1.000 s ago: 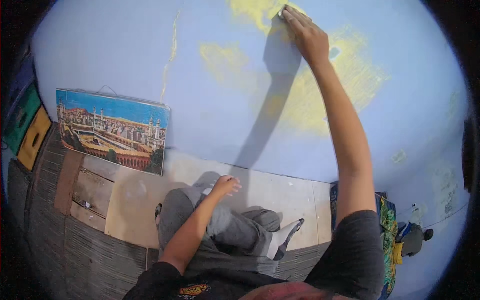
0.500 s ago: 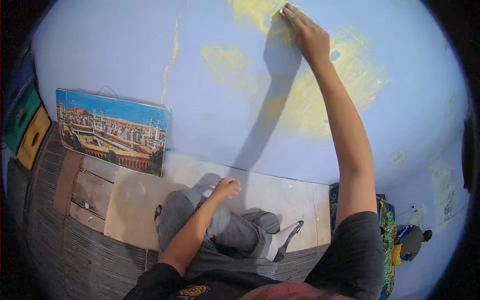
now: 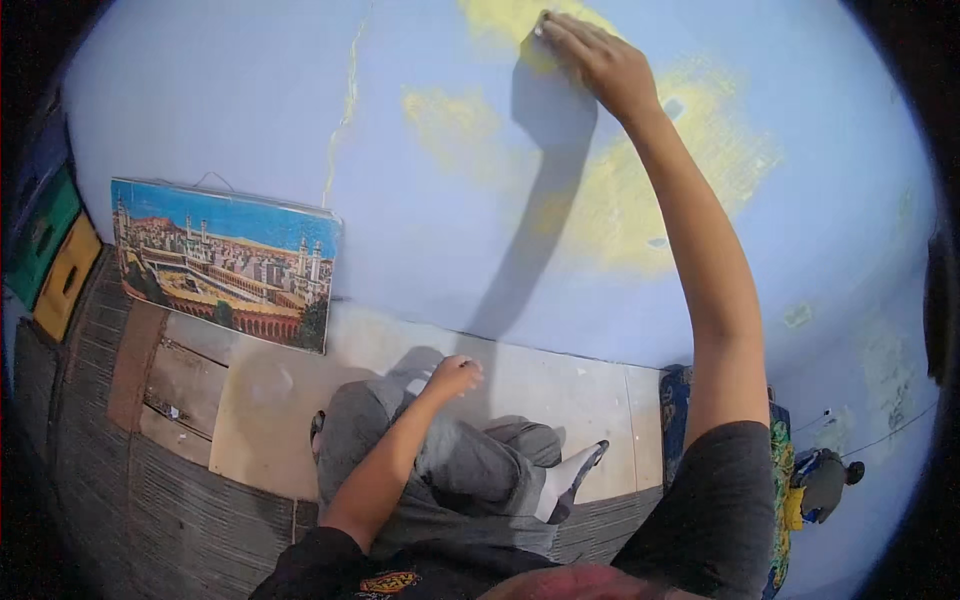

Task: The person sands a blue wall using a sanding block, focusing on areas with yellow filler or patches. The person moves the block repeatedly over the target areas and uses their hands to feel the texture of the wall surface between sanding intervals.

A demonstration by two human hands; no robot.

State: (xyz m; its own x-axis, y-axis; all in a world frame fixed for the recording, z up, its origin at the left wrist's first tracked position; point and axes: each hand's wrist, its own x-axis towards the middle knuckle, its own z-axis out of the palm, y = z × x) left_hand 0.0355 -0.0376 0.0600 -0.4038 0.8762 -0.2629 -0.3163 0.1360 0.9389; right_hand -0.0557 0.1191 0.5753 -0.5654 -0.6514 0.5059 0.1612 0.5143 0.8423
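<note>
My right hand (image 3: 605, 68) reaches high on the pale blue wall (image 3: 440, 230). Its fingers press a small greyish-white pad (image 3: 541, 28), perhaps folded sandpaper, against a yellow patch (image 3: 490, 22) where the blue coat is worn away. Most of the pad is hidden under the fingers. A larger scuffed yellow patch (image 3: 640, 200) spreads below and beside the right forearm. My left hand (image 3: 455, 377) hovers by my bent knee with its fingers loosely curled, and nothing shows in it.
A framed city picture (image 3: 225, 265) leans on the wall at left. Beside it stand green and yellow drawers (image 3: 68, 275). Light boards (image 3: 270, 420) and dark ribbed matting (image 3: 210, 500) cover the floor. Patterned fabric (image 3: 780, 470) lies at right; beyond it is another person (image 3: 825, 485).
My right hand has slid a little to the left along the wall with the pad, and the right elbow has shifted slightly right. The left hand has hardly moved.
</note>
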